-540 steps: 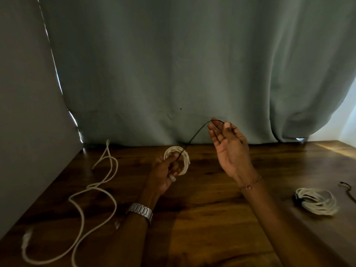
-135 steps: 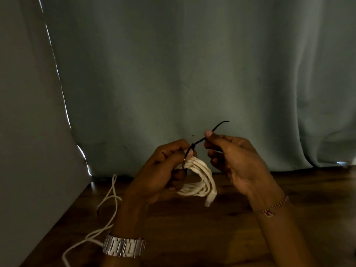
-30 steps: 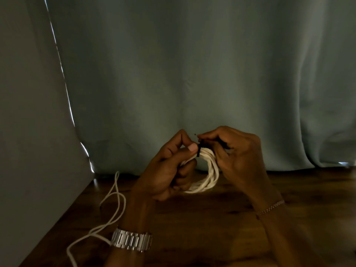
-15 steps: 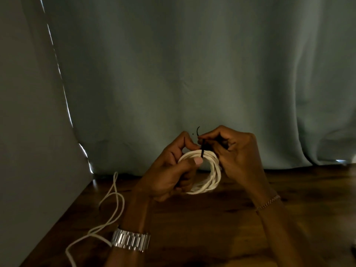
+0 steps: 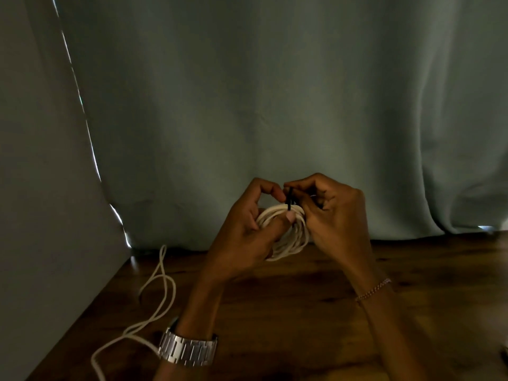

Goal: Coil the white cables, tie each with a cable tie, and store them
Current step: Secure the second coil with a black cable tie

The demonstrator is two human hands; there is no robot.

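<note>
The coiled white cable (image 5: 287,235) is held above the wooden table (image 5: 302,312) between both hands — the left hand (image 5: 247,235) grips its left side with curled fingers, the right hand (image 5: 332,215) pinches the black cable tie (image 5: 290,199) at the coil's top, standing nearly upright.

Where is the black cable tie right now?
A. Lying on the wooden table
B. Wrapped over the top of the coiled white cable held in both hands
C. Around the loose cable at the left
B: the black cable tie crosses the top of the coiled white cable, which the left hand grips while the right hand pinches the tie.
</note>
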